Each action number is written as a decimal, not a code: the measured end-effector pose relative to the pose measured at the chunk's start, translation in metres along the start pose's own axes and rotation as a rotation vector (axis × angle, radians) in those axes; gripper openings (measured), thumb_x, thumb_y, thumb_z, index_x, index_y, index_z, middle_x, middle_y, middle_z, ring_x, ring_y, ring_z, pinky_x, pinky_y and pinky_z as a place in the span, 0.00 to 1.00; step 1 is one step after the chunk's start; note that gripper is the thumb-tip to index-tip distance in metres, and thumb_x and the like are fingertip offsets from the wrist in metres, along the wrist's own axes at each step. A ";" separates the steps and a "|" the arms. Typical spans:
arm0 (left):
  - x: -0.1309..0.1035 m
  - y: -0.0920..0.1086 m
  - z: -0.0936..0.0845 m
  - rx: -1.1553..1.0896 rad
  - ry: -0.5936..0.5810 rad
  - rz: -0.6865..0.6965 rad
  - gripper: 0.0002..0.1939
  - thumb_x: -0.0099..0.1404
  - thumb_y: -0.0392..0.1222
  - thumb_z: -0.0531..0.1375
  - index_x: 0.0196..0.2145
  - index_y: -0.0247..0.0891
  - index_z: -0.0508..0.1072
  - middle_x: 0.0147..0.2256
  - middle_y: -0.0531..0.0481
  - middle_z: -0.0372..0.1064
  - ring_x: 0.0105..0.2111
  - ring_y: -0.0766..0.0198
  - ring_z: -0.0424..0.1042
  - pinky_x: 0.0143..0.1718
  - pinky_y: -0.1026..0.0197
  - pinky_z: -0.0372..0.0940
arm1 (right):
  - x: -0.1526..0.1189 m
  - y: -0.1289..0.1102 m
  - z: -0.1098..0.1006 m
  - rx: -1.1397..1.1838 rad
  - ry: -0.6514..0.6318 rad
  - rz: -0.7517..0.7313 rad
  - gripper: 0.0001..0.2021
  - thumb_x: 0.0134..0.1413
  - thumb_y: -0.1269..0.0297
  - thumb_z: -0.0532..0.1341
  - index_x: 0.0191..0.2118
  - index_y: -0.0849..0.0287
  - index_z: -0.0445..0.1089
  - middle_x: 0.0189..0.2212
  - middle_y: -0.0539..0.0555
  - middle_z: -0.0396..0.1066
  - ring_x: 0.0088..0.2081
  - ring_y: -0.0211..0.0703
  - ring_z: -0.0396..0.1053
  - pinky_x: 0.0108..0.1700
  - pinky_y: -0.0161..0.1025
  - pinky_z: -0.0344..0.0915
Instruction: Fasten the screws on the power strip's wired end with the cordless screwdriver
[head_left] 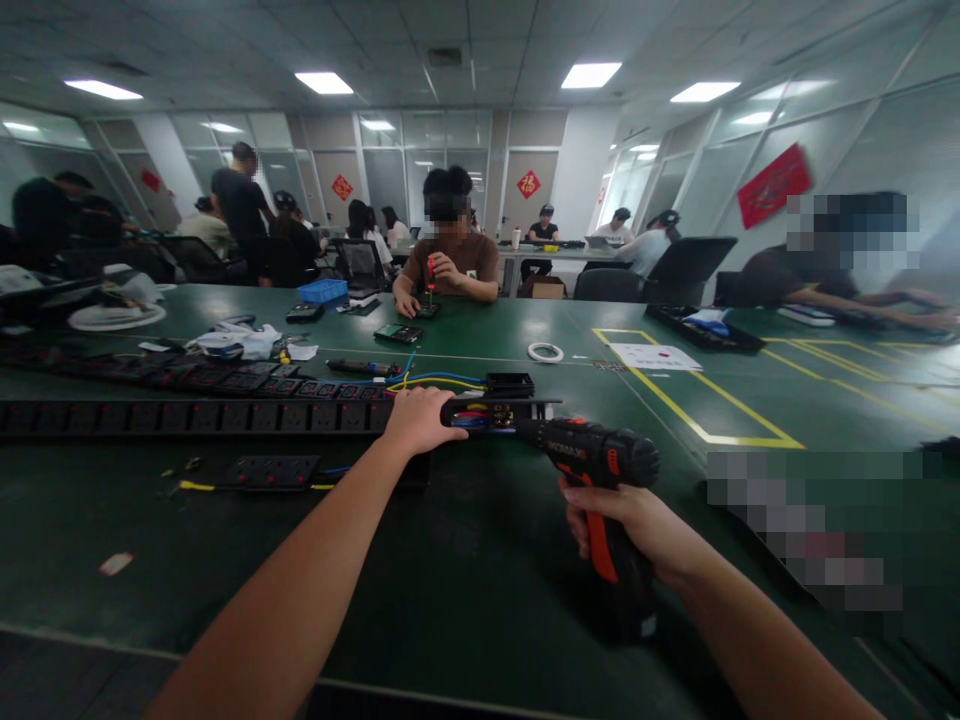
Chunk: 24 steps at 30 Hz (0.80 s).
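My left hand (421,420) is closed round the right end of a long black power strip (247,418) that lies across the table. Coloured wires (472,412) and a metal part show inside the strip's end. In my right hand (626,515) is a black and orange cordless drill (600,452), gripped by its handle. Its nose points left at the strip's end; whether the tip touches cannot be made out. A small black socket piece (510,383) sits just behind, with blue and yellow wires beside it.
Nearer me lies a short socket block (274,472) with wires. More strips (225,380), a dark screwdriver-like tool (364,367) and a white tape roll (545,352) lie beyond. Across the table a person (450,260) holds a red screwdriver (430,272). A black tray (705,328) stands at right.
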<state>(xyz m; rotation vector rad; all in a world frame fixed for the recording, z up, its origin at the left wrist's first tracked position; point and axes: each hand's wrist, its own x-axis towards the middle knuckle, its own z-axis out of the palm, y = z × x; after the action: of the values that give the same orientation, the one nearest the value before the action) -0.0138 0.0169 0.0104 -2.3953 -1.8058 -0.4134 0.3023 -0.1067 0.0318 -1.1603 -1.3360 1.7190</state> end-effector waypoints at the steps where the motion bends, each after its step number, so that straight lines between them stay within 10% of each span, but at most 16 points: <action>1: 0.000 0.000 -0.001 0.001 -0.002 -0.001 0.37 0.57 0.73 0.64 0.54 0.47 0.75 0.55 0.43 0.74 0.54 0.42 0.71 0.54 0.46 0.61 | 0.000 0.000 0.000 0.001 0.001 0.002 0.16 0.51 0.56 0.71 0.39 0.59 0.70 0.21 0.49 0.73 0.24 0.42 0.70 0.29 0.39 0.69; 24: -0.001 0.000 -0.001 -0.002 0.008 0.000 0.38 0.57 0.73 0.64 0.56 0.46 0.74 0.55 0.43 0.74 0.54 0.42 0.71 0.52 0.46 0.62 | -0.002 -0.005 0.003 -0.035 0.014 0.007 0.18 0.48 0.54 0.72 0.38 0.58 0.69 0.21 0.49 0.72 0.23 0.44 0.70 0.29 0.41 0.69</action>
<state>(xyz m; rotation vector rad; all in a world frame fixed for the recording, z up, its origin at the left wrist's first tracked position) -0.0144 0.0159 0.0108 -2.3921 -1.8028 -0.4242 0.3008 -0.1086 0.0370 -1.1953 -1.3600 1.6962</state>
